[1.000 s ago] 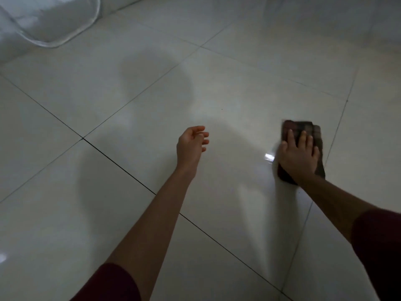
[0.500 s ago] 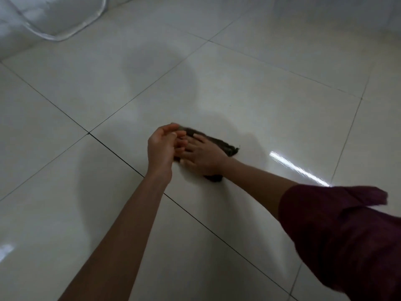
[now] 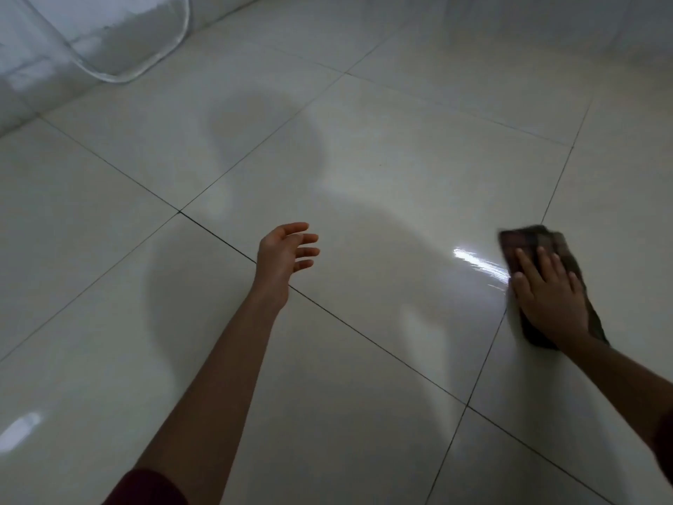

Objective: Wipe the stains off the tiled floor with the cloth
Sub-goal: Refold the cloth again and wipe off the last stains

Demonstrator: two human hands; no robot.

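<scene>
Dark brown cloth (image 3: pixel 510 242), folded into a flat pad, lies on the glossy pale floor (image 3: pixel 382 176) at the right of the view, straddling a thin dark grout line (image 3: pixel 484 355) between two tiles. The right hand (image 3: pixel 550 293) lies palm-down on top of it, fingers (image 3: pixel 524 264) straight and slightly spread, none curled round the fabric. That flat posture suits wiping: it spreads pressure across the whole pad so the cloth slides with the palm instead of bunching. The cloth's edges look smeared, which suggests it is mid-stroke.

Just left of the cloth a bright wet streak (image 3: pixel 480 266) catches the light, probably the damp track of a pass. No distinct stain shows in this dim light, so how much cleaning remains cannot be judged.

The left hand (image 3: pixel 284 253) is well apart from the cloth, near the middle of the view, held above the floor with fingers loose, slightly apart and holding nothing. It seems raised for balance while the person leans forward. Both forearms are bare, with dark red sleeves (image 3: pixel 145 488) at the bottom edge.

At the top left a clear curved plastic edge (image 3: pixel 153 63) rests on the floor.
</scene>
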